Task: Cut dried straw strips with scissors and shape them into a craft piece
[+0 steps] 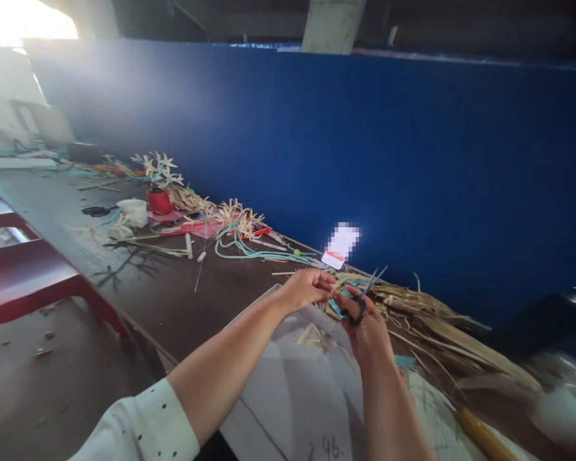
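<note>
My right hand [370,330] is closed around black-handled scissors [354,312], whose blades point up and to the right, parted a little. Close beside it, the fingers of my left hand [311,286] pinch a small pale strip [336,289] that looks like dried husk; its far end is hard to make out. Both hands are above the far edge of a white box [297,378], where cut husk scraps lie. Long dried husk strips [427,307] spread to the right of my right hand. Blue-green pieces show just under the fingers.
Husk flowers [240,218] with blue-green stems lie along the table [173,314]. Near them are a red spool [159,200], a white cup [133,212] and another pair of scissors [98,210]. A blue partition [413,160] borders the far side. Red stools [33,275] stand at left.
</note>
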Demonstrator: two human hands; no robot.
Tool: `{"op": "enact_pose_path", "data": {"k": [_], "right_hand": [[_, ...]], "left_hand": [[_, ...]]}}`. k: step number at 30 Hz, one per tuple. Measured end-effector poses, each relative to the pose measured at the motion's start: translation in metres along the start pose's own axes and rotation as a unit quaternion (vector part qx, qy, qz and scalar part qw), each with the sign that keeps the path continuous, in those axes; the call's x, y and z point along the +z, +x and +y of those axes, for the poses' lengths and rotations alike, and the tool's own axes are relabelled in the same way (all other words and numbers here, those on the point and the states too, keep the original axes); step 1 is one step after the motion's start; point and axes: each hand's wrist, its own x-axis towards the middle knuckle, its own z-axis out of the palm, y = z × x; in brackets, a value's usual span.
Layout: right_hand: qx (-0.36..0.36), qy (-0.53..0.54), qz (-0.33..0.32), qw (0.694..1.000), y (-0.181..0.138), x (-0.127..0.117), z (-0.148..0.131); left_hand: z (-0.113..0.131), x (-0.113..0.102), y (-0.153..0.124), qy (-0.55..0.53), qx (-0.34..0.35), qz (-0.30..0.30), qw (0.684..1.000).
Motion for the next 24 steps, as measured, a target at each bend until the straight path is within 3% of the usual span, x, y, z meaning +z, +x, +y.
{"op": "enact_pose_path", "data": {"k": [14, 24], "right_hand": [[-0.03, -0.005, -0.035, 0.999, -0.003, 0.002, 0.0], [-0.066, -0.062, -0.058, 0.994, -0.002, 0.001, 0.002]], "left_hand": [[-0.013, -0.001, 0.007, 0.028, 0.045, 0.018, 0.998], [-0.014, 0.001, 0.002, 0.116, 0.088, -0.02, 0.989]]}}
